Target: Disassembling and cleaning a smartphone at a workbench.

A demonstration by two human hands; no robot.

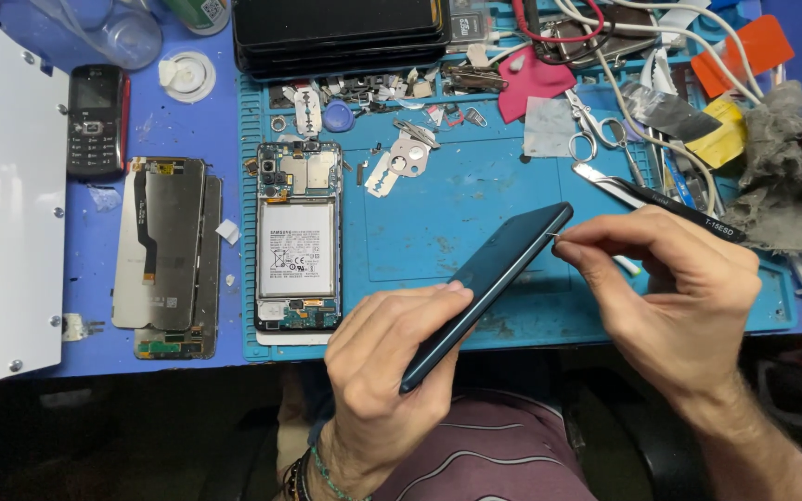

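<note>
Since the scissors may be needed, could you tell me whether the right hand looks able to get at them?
Probably yes: the scissors lie uncovered on the mat just beyond the right hand, though it holds tweezers.

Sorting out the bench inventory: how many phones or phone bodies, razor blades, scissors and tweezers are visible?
Phones or phone bodies: 3 (keypad phone, opened phone, dark phone body in left hand)
Razor blades: 2
Scissors: 1
Tweezers: 1
Total: 7

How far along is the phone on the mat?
Done: the opened phone lies on the blue mat, battery exposed. In hand: left hand holds the dark back cover while right hand works tweezers at its top edge. Left: cover not yet on the phone.
</note>
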